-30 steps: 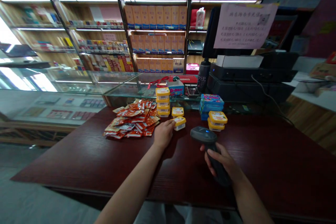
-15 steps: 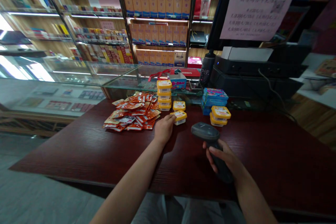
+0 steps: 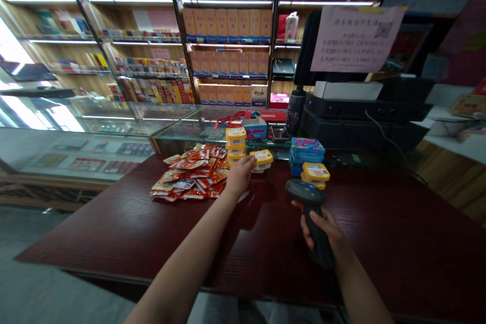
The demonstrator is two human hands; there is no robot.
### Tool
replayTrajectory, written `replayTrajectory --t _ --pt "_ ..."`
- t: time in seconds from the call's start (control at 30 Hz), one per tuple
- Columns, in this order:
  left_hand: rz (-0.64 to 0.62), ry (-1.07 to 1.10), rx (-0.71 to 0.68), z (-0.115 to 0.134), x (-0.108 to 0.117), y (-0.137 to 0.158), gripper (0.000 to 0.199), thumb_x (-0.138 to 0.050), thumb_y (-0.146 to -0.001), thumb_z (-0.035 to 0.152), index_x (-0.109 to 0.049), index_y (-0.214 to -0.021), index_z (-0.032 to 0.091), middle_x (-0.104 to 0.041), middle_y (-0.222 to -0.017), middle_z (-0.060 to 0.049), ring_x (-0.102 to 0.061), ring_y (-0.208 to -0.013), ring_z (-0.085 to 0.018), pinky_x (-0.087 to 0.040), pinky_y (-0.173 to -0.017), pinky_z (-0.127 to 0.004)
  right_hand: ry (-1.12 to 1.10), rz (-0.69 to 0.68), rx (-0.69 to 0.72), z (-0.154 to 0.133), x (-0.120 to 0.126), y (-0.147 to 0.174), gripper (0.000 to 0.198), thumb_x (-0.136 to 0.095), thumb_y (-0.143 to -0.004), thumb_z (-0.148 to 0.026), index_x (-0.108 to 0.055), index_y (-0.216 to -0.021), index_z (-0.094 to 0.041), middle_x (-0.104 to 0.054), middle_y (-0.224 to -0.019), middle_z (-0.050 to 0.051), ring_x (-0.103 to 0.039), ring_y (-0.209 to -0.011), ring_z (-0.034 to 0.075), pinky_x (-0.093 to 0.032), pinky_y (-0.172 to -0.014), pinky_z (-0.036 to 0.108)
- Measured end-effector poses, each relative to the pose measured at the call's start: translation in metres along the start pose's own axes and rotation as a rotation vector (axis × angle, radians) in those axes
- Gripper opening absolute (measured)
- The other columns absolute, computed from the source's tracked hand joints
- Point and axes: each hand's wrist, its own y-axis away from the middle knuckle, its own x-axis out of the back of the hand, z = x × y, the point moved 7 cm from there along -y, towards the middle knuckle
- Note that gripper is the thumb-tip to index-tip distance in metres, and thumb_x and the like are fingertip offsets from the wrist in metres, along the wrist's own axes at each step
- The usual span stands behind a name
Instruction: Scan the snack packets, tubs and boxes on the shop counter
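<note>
My left hand (image 3: 240, 177) is closed on the left end of a small yellow-lidded plastic tub (image 3: 262, 157). That tub is at a second tub, which it mostly covers; I cannot tell whether the two touch. Just left of it stands a stack of matching tubs (image 3: 236, 137), its lower part hidden by my hand. My right hand (image 3: 325, 228) grips a dark barcode scanner (image 3: 306, 191) by its handle, head up, with a small blue light showing on top. Beyond the scanner sit stacked yellow tubs (image 3: 316, 172), the lower one partly hidden.
Orange snack packets (image 3: 190, 177) lie heaped on the dark red wooden table (image 3: 159, 238). Blue boxes (image 3: 307, 151) are stacked at the back right. Behind stand a glass counter (image 3: 178, 124), a monitor with a pink paper sign (image 3: 353, 40), and shelves of boxed goods.
My left hand has lifted the tub off the table and moved it back to the tub behind. The scanner has shifted slightly right, and its blue light now shows. The view has tilted up.
</note>
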Motion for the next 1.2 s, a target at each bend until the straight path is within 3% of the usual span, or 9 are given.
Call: replayTrajectory --t 0.13,0.3,0.63,0.73,0.87,1.03,1.2 --pt "-0.087 -0.056 0.054 -0.014 -0.015 -0.023 0.033 -0.046 -0.089 0.014 -0.062 -0.117 0.021 -0.062 -0.121 -0.008 -0.06 -0.108 -0.019 -0.048 -0.093 -0.031 -0.032 0.016 0.009 -0.001 0.001 0.0 0.047 -0.065 -0.081 -0.043 -0.059 -0.119 -0.016 -0.058 -0.057 -0.003 -0.051 -0.035 0.007 -0.038 -0.033 0.016" --pt "-0.169 -0.078 0.03 -0.028 -0.032 -0.023 0.033 -0.046 -0.088 0.012 -0.063 -0.115 0.021 -0.061 -0.123 -0.01 -0.059 -0.11 -0.02 -0.048 -0.095 -0.033 -0.051 0.027 0.008 0.0 0.001 0.0 0.047 -0.067 -0.079 -0.043 -0.06 -0.118 -0.017 -0.058 -0.058 -0.003 -0.051 -0.035 0.007 -0.038 -0.033 0.017" --pt "-0.2 -0.231 0.04 -0.032 -0.033 -0.017 0.029 -0.047 -0.088 0.014 -0.061 -0.113 0.019 -0.059 -0.122 -0.011 -0.054 -0.111 -0.022 -0.046 -0.093 -0.034 -0.063 0.012 -0.006 0.004 0.002 -0.002 0.048 -0.067 -0.079 -0.042 -0.06 -0.119 -0.017 -0.059 -0.057 -0.003 -0.051 -0.035 0.008 -0.038 -0.033 0.017" --pt "-0.123 -0.249 0.004 -0.016 -0.024 -0.016 0.032 -0.046 -0.089 0.016 -0.059 -0.118 0.021 -0.058 -0.122 -0.01 -0.052 -0.111 -0.023 -0.046 -0.092 -0.036 -0.065 0.022 0.004 0.001 0.002 -0.002 0.048 -0.067 -0.079 -0.043 -0.06 -0.118 -0.017 -0.058 -0.057 -0.003 -0.051 -0.035 0.008 -0.037 -0.033 0.018" --pt "-0.039 -0.223 -0.097 0.024 -0.018 -0.01 0.035 -0.046 -0.09 0.022 -0.056 -0.123 0.023 -0.058 -0.122 -0.008 -0.051 -0.107 -0.023 -0.045 -0.092 -0.037 -0.073 0.043 0.044 -0.006 0.0 -0.002 0.041 -0.065 -0.08 -0.043 -0.063 -0.111 -0.016 -0.058 -0.057 -0.003 -0.051 -0.035 0.009 -0.038 -0.034 0.019" --pt "-0.125 -0.023 -0.226 0.082 -0.036 -0.007 0.035 -0.047 -0.09 0.026 -0.055 -0.124 0.024 -0.059 -0.118 -0.007 -0.051 -0.107 -0.021 -0.045 -0.092 -0.034 -0.179 0.171 0.161 -0.017 0.017 -0.002 0.041 -0.062 -0.081 -0.047 -0.061 -0.11 -0.018 -0.055 -0.057 -0.004 -0.048 -0.037 0.009 -0.037 -0.035 0.02" --pt "-0.247 0.051 -0.227 0.121 -0.058 -0.021 0.034 -0.051 -0.088 0.029 -0.053 -0.121 0.021 -0.058 -0.119 -0.007 -0.051 -0.107 -0.021 -0.045 -0.092 -0.034 -0.299 0.336 0.241 -0.024 0.04 0.0 0.039 -0.061 -0.08 -0.052 -0.061 -0.103 -0.02 -0.051 -0.056 -0.006 -0.045 -0.04 0.008 -0.037 -0.037 0.02"
